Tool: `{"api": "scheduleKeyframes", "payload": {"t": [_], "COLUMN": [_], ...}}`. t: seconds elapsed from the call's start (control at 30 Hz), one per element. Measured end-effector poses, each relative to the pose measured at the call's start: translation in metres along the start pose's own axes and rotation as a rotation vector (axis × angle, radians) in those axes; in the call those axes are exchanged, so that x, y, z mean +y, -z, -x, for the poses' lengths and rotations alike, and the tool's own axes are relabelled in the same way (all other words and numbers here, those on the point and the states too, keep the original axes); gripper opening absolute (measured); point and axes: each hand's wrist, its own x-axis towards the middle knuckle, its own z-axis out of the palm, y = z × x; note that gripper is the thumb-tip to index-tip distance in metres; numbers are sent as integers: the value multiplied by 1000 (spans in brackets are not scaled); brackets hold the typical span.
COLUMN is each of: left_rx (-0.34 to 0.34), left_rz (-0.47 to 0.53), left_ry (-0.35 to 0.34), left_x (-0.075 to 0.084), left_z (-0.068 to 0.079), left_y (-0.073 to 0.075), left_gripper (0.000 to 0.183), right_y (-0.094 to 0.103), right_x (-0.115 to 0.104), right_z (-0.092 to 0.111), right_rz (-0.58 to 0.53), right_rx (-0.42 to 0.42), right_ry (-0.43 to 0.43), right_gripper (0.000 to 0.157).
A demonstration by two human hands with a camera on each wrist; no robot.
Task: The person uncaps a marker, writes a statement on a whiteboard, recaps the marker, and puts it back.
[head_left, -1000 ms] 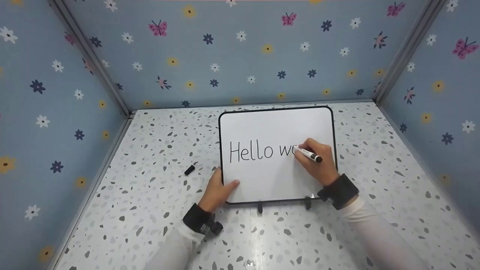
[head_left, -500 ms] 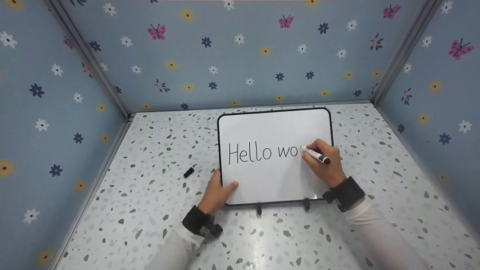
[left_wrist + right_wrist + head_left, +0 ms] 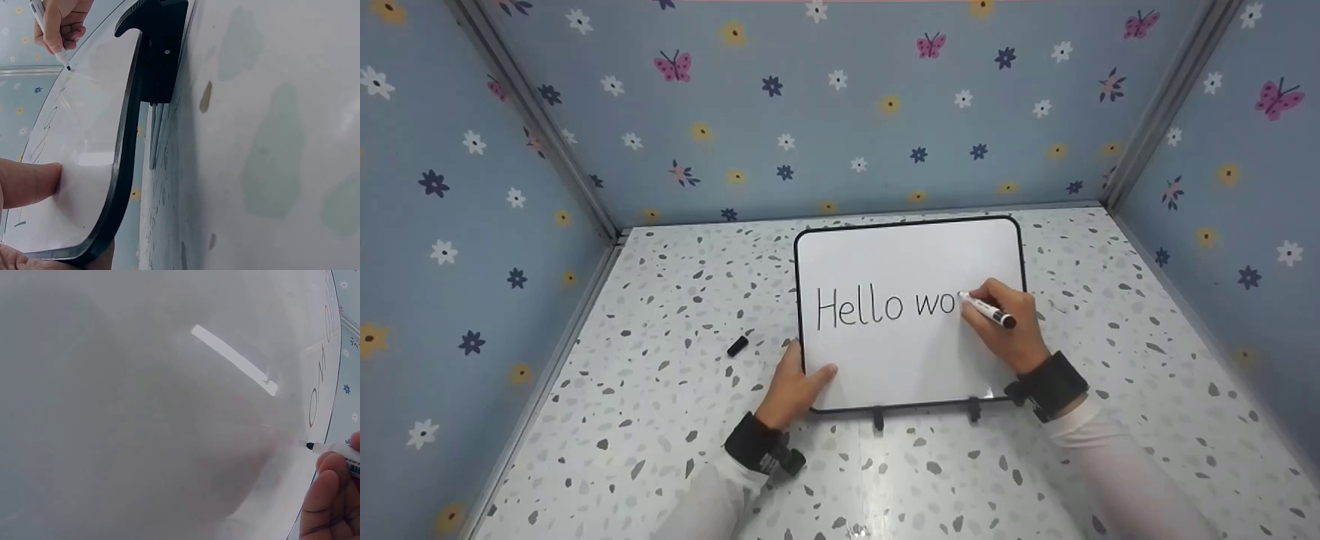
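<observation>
A whiteboard (image 3: 885, 367) with a black rim carries the handwritten words "Hello wo" in thin black strokes. My right hand (image 3: 1011, 322) pinches a white marker (image 3: 988, 309) with a black end, its tip just right of the last "o". In the right wrist view the black nib of the marker (image 3: 310, 446) is at or very near the board's surface. My left hand (image 3: 795, 386) grips the board's lower left edge. Its thumb (image 3: 31, 183) lies on the writing face, while the other fingers go behind the rim and are mostly hidden.
A black marker cap (image 3: 737, 346) lies on the speckled tabletop (image 3: 660, 420), left of the board. Black support hooks (image 3: 154, 50) hold the board's bottom edge. Blue flowered panels (image 3: 810, 112) enclose the table at the back and both sides.
The right hand with the marker has moved rightward from the "o", which now stands fully visible, then slightly back left. The left hand keeps its grip on the board.
</observation>
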Motion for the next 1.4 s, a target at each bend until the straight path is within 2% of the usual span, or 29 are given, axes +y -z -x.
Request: {"api": "scheduleKeyframes", "payload": {"t": [0.57, 0.8, 1.0, 1.4], "left_rx": [-6, -7, -7, -5], "left_rz": [24, 3, -5, 14], "left_ry": [27, -16, 5, -3], "left_x": [4, 2, 2, 1], "left_z": [0, 2, 1, 1], "left_y": [1, 2, 1, 1], "left_gripper": [66, 66, 65, 67], "right_y": [1, 2, 2, 1], "right_x": [-4, -3, -5, -2], "right_z": [7, 15, 19, 16], "right_rz": [1, 9, 17, -3], "right_rx": [-29, -47, -46, -28], "right_ry": [-19, 11, 29, 23], "right_gripper": [12, 12, 12, 12]}}
